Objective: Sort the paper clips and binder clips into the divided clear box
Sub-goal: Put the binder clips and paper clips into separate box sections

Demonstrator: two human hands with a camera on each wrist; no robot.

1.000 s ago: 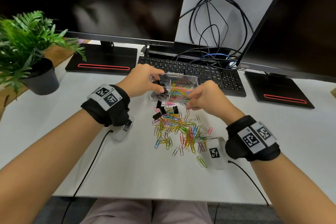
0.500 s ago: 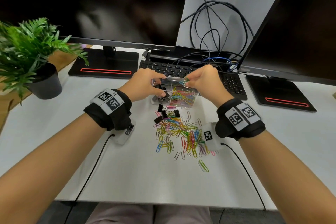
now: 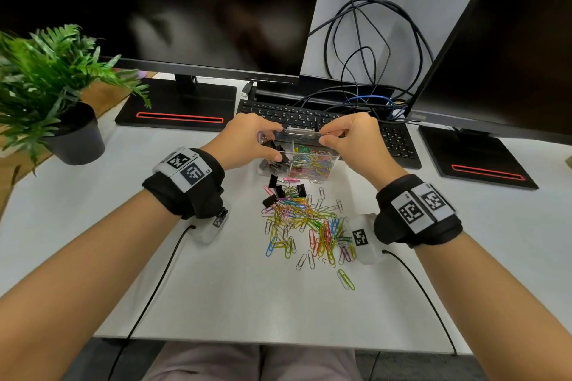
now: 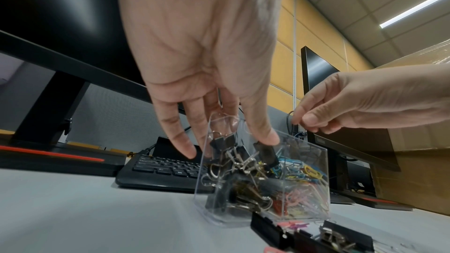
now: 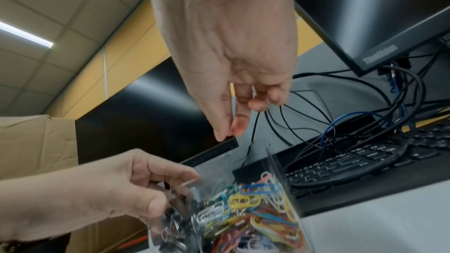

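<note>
The divided clear box [image 3: 312, 161] stands in front of the keyboard, with black binder clips in its left cell and coloured paper clips in its right cell [image 5: 246, 205]. My left hand [image 3: 274, 142] grips the box's left end, thumb on the front wall [image 4: 265, 138] and fingers behind. My right hand [image 3: 323, 136] pinches the right end of the clear lid [image 3: 301, 132] above the box, thumb and forefinger together [image 5: 227, 130]. A loose pile of coloured paper clips [image 3: 306, 219] lies on the table nearer to me, with a few black binder clips [image 3: 277, 192] at its far edge.
A black keyboard [image 3: 309, 116] lies right behind the box, with tangled cables [image 3: 371, 71] beyond it. Monitor stands sit at the back left [image 3: 176, 108] and at the right [image 3: 476, 161]. A potted plant [image 3: 71, 130] stands at the left. The white table [image 3: 232, 288] reaches to its front edge.
My right hand has gone up from the box's near side to the lid at its top. My left hand has stayed on the box's left end.
</note>
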